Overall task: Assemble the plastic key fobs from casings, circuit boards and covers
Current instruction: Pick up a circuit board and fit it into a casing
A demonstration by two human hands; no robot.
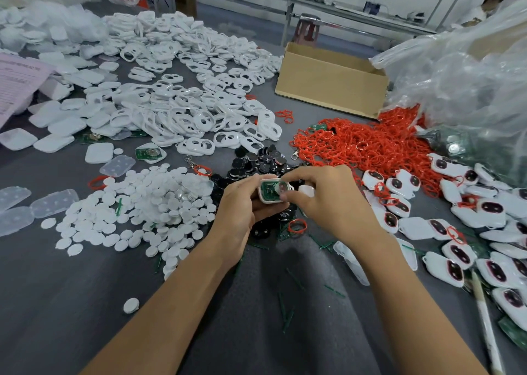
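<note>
The left hand (239, 203) grips a white casing (263, 201) with a green board (268, 189) seated in it. The right hand (322, 200) pinches its right end, thumb and forefinger curled. Both are above black discs (256, 161) on the grey counter (85, 303), with white discs (148, 203) to the left and red rings (356, 146) and finished fobs (456, 260) to the right.

**Nothing legible**

Rows of dark print on the pale pink paper sheet (17, 84) at far left, too blurred to read. Faint light marks on the black round discs (268, 158), too small to make out. Nothing readable on the green circuit board (268, 189) inside the white plastic casing (269, 200).
</note>
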